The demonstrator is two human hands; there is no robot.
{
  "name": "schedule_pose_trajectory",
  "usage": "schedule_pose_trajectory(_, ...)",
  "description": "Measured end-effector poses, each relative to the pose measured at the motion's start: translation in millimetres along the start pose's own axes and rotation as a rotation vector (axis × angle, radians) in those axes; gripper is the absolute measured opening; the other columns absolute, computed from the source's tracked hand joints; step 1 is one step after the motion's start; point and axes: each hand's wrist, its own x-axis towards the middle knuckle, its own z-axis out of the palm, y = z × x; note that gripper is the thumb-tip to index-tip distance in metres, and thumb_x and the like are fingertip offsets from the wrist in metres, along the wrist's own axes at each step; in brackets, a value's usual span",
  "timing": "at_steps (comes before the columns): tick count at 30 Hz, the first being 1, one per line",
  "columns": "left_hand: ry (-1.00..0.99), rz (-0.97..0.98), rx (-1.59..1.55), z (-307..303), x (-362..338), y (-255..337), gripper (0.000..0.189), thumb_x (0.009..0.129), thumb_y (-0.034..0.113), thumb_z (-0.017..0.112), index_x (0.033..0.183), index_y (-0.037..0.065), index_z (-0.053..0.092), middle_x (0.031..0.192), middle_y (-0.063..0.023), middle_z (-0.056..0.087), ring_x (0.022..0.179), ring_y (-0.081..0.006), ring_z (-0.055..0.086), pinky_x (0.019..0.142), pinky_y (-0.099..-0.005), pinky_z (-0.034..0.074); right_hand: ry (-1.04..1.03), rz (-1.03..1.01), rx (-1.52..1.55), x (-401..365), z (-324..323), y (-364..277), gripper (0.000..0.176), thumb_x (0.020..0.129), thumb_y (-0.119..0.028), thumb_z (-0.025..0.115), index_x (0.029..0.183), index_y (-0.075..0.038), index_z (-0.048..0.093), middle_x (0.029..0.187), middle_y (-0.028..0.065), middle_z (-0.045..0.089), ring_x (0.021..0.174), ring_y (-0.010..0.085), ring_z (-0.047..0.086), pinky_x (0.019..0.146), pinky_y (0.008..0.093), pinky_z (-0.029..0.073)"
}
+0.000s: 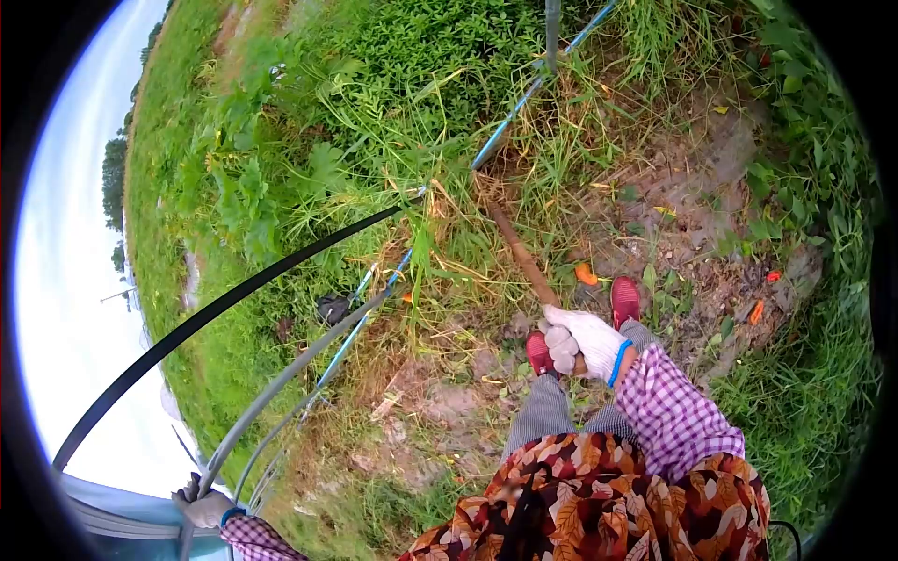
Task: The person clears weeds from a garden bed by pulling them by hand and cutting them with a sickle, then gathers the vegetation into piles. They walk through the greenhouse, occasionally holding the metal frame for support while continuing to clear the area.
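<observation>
My right hand [578,341], in a white knitted glove with a blue cuff, is closed round a brown wooden handle [520,254] in front of my legs. The handle slants up and away, and its far end is hidden in long grass beside a blue pipe [510,117]. Out at the lower left, my left hand [200,508], also gloved, grips a curved grey pipe [267,393]. That pipe arches down toward the grass, close to another blue pipe length [348,344].
A black curved pipe [234,297] arches over the left side. Dense weeds [421,56] grow ahead, with leafy plants [795,103] at right. My red shoes [626,301] stand on bare soil scattered with orange pieces [586,274]. A dark object [332,308] lies among the weeds.
</observation>
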Motion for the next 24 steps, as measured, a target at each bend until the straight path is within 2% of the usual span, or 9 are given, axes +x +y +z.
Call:
schedule_pose_trajectory(5, 0.021, -0.016, -0.026, 2, -2, 5, 0.035, 0.096, 0.026, 0.054, 0.098, -0.009, 0.057, 0.079, -0.016, 0.063, 0.075, -0.0287, 0.067, 0.068, -0.0354, 0.052, -0.139, -0.11, 0.154, -59, 37, -26, 0.029, 0.104, -0.033, 0.038, 0.094, -0.01, 0.053, 0.059, -0.01, 0.039, 0.043, 0.0057, 0.038, 0.04, 0.0254, 0.034)
schedule_pose_trajectory(7, 0.058, -0.032, -0.029, 1, -1, 0, 0.037, 0.094, 0.026, 0.056, 0.102, -0.01, 0.059, 0.082, -0.0173, 0.065, 0.076, -0.0284, 0.068, 0.068, -0.0344, 0.051, -0.787, 0.147, 0.392, -26, 31, -55, 0.033, 0.104, -0.034, 0.035, 0.095, -0.009, 0.054, 0.057, -0.0123, 0.035, 0.044, 0.0048, 0.036, 0.041, 0.0268, 0.034)
schedule_pose_trajectory(8, 0.029, -0.009, -0.052, -2, 8, -6, 0.036, 0.094, 0.026, 0.056, 0.101, -0.01, 0.059, 0.082, -0.017, 0.065, 0.076, -0.0282, 0.068, 0.068, -0.0345, 0.051, -0.435, -0.026, 0.211, -29, 68, -65, 0.034, 0.105, -0.035, 0.033, 0.092, -0.01, 0.053, 0.056, -0.0135, 0.033, 0.042, 0.0034, 0.033, 0.039, 0.0241, 0.03)
schedule_pose_trajectory(11, 0.01, 0.019, -0.089, -3, 5, -6, 0.036, 0.094, 0.026, 0.056, 0.099, -0.009, 0.059, 0.082, -0.0173, 0.065, 0.077, -0.0281, 0.067, 0.069, -0.0346, 0.051, -0.244, -0.154, -0.25, 41, 137, -111, 0.026, 0.102, -0.031, 0.046, 0.082, -0.014, 0.047, 0.055, -0.0135, 0.036, 0.04, 0.002, 0.037, 0.037, 0.0215, 0.032)
schedule_pose_trajectory(12, 0.022, 0.041, -0.04, -3, 2, -4, 0.036, 0.094, 0.026, 0.055, 0.102, -0.009, 0.059, 0.083, -0.0179, 0.065, 0.078, -0.0287, 0.067, 0.069, -0.0353, 0.051, -0.046, -0.276, -0.616, 70, 151, -124, 0.026, 0.099, -0.032, 0.052, 0.083, -0.012, 0.049, 0.056, -0.0079, 0.044, 0.041, 0.0067, 0.042, 0.038, 0.0239, 0.036)
schedule_pose_trajectory(13, 0.033, 0.062, 0.005, 0, -1, -3, 0.036, 0.095, 0.026, 0.054, 0.104, -0.009, 0.058, 0.084, -0.0186, 0.065, 0.08, -0.0293, 0.067, 0.07, -0.0359, 0.051, 0.224, -0.515, -1.334, 99, 155, -134, 0.029, 0.096, -0.034, 0.053, 0.085, -0.007, 0.051, 0.058, 0.0011, 0.05, 0.042, 0.0146, 0.047, 0.042, 0.0303, 0.043)
schedule_pose_trajectory(15, 0.013, 0.05, -0.036, 0, 3, -6, 0.035, 0.097, 0.026, 0.051, 0.109, -0.007, 0.055, 0.084, -0.018, 0.064, 0.082, -0.0294, 0.066, 0.072, -0.0391, 0.052, 0.536, -0.755, -1.901, 105, 159, -137, 0.034, 0.095, -0.035, 0.053, 0.094, -0.001, 0.05, 0.07, 0.0134, 0.059, 0.06, 0.027, 0.061, 0.056, 0.0404, 0.05)
schedule_pose_trajectory(17, -0.008, 0.036, -0.023, -6, 18, -11, 0.035, 0.098, 0.026, 0.05, 0.107, -0.007, 0.055, 0.083, -0.0178, 0.063, 0.08, -0.0292, 0.066, 0.071, -0.0396, 0.053, 0.779, -0.831, -1.975, 84, 147, -135, 0.04, 0.096, -0.038, 0.051, 0.105, 0.001, 0.052, 0.077, 0.016, 0.063, 0.073, 0.0305, 0.065, 0.067, 0.043, 0.053)
schedule_pose_trajectory(24, -0.138, 0.06, -0.081, -24, 100, -54, 0.042, 0.096, 0.028, 0.056, 0.115, -0.008, 0.052, 0.079, -0.0173, 0.061, 0.078, -0.0292, 0.065, 0.076, -0.0373, 0.054, 0.863, -0.923, -1.628, 13, 114, -120, 0.044, 0.093, -0.04, 0.055, 0.105, 0.001, 0.047, 0.077, 0.021, 0.063, 0.069, 0.0367, 0.064, 0.062, 0.0456, 0.05)
